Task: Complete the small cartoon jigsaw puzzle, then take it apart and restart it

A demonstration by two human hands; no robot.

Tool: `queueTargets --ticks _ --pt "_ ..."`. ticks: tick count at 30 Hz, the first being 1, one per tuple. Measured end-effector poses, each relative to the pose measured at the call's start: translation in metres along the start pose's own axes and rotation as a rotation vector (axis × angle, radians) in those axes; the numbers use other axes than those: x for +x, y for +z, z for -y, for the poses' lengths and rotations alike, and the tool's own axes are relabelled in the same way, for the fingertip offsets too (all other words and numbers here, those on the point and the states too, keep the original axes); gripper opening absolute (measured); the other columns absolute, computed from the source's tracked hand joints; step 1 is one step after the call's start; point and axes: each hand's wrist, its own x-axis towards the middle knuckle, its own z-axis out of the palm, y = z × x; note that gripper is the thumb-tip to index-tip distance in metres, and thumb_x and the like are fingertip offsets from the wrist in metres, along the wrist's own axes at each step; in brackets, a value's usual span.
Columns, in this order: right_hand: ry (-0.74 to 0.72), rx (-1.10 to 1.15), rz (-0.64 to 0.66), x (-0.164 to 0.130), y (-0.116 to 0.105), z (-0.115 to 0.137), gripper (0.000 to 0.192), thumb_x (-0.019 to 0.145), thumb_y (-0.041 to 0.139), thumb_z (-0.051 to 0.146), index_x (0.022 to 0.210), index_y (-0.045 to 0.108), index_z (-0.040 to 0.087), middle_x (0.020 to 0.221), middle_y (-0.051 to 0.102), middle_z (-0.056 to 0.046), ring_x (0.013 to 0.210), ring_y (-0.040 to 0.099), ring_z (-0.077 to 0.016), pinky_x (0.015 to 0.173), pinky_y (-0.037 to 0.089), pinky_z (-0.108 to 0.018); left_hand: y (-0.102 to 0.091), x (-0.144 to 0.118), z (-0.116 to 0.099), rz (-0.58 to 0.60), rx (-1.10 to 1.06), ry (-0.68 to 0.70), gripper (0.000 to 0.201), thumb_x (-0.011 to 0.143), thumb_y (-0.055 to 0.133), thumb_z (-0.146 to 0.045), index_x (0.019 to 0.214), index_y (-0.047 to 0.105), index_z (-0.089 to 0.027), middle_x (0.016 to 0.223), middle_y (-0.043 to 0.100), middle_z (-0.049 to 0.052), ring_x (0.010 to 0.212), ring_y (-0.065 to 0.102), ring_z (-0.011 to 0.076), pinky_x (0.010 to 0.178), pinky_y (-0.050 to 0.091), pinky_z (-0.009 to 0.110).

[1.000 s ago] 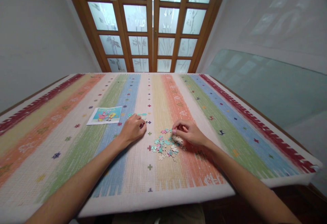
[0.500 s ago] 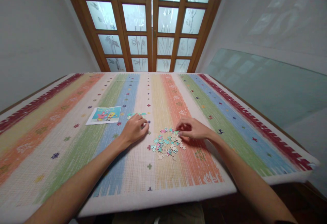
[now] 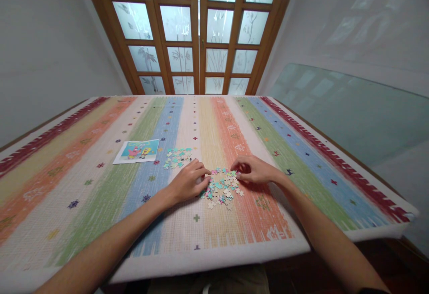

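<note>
I'm resting both hands at the pile (image 3: 221,188) mid-frame: left hand (image 3: 188,182) curled, fingertips touching its edge; right hand (image 3: 253,170) pinching pieces, likely sorting; grip contents unclear.

Soft daylight is admitted through the frosted glass doors (image 3: 201,32) at twelve o'clock. The tabletop (image 3: 100,195) is evenly lit, with faint shadows. Edges are bowed by wide-angle distortion; focus is kept sharp.
</note>
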Motion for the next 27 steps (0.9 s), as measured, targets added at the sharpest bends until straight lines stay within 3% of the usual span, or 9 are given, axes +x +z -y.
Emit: queueTargets --ticks 8,16,22,27 --pt "-0.02 -0.074 -0.022 0.001 0.003 0.001 0.007 0.075 0.071 0.018 0.082 0.069 0.02 0.077 0.064 -0.003 0.067 0.054 -0.0155 0.063 0.041 -0.03 0.0 0.0 -0.003 0.031 -0.029 0.005 0.018 0.1 0.053 -0.023 0.098 0.07 -0.019 0.087 0.066 0.006 0.086 0.058 0.0221 0.078 0.049 0.038" --pt "0.047 0.142 -0.027 0.002 0.005 0.006 0.012 0.084 0.067 0.031 0.085 0.066 0.02 0.073 0.065 -0.002 0.065 0.054 -0.0152 0.061 0.041 -0.03 0.002 -0.001 -0.006 -0.002 -0.06 0.012 0.02 0.102 0.052 -0.024 0.105 0.07 -0.018 0.089 0.066 0.007 0.087 0.059 0.0216 0.077 0.05 0.038" --pt "0.02 0.323 -0.044 0.003 0.025 0.028 0.024 0.082 0.074 0.042 0.088 0.067 0.021 0.077 0.062 -0.002 0.067 0.05 -0.0152 0.063 0.041 -0.032 0.006 -0.001 -0.011 -0.035 -0.033 0.109 0.026 0.101 0.059 -0.032 0.122 0.065 -0.018 0.09 0.066 0.007 0.083 0.059 0.021 0.074 0.05 0.036" --pt "0.01 0.407 -0.024 0.002 0.038 0.041 0.025 0.081 0.077 0.043 0.087 0.066 0.021 0.074 0.058 0.0 0.065 0.048 -0.014 0.061 0.039 -0.031 0.007 -0.002 -0.013 -0.021 0.049 0.196 0.019 0.104 0.054 -0.031 0.108 0.068 -0.02 0.086 0.066 0.007 0.079 0.057 0.02 0.071 0.047 0.034"
